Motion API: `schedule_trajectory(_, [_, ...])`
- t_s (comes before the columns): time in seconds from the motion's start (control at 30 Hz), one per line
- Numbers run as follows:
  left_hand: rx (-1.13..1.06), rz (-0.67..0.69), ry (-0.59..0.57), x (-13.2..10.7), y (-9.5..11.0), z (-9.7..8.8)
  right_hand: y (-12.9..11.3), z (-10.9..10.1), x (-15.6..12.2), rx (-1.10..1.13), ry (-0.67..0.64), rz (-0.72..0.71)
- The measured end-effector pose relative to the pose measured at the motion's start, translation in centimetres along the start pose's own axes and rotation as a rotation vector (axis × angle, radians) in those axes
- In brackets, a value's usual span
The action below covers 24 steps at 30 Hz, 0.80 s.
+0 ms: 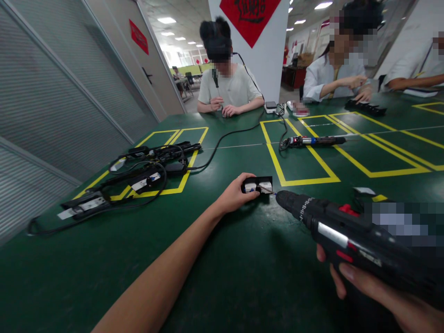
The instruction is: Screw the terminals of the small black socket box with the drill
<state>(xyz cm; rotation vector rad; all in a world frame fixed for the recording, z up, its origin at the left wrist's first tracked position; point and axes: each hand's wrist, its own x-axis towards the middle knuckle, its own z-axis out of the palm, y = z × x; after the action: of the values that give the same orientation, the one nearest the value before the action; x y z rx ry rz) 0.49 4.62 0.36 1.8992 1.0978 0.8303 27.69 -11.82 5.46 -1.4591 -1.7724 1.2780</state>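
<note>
My left hand [238, 194] grips a small black open-fronted housing [268, 181] with white parts inside, standing on the green table. Its thumb lies along the lower front edge. My right hand [367, 284] is wrapped round the handle of a black cordless drill [333, 231] with red accents. The drill lies almost level and points left. From its chuck a thin bit reaches the front of the housing; whether the tip sits in a screw, I cannot tell. Part of the drill handle is dark and hidden by my fingers.
Black strip-like assemblies with cables [152, 173] lie at the left inside yellow tape outlines. Another cabled assembly [315, 140] is at the right centre. Across the green table [222, 268] a person [229, 88] holds a screwdriver; another person [342, 83] handles a black strip [366, 107].
</note>
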Motion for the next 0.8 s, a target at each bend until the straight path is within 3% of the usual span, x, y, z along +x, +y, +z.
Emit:
schedule_trajectory(0.17, [-0.003,0.007,0.002,0.0,0.1,0.0,-1.1,0.1,-0.1,0.094,0.059,0.092])
schedule_trajectory(0.3, [-0.006,-0.003,-0.008,0.0,0.0,0.1,-0.7,0.1,-0.1,0.096,0.03,0.106])
schedule_trajectory(0.63, [0.023,-0.007,0.003,0.0,0.1,0.1,1.7,-1.2,0.7,0.091,-0.159,0.085])
schedule_trajectory(0.8, [0.04,0.007,0.007,-0.1,0.2,0.0,3.8,-1.2,2.2,0.187,-0.345,0.076])
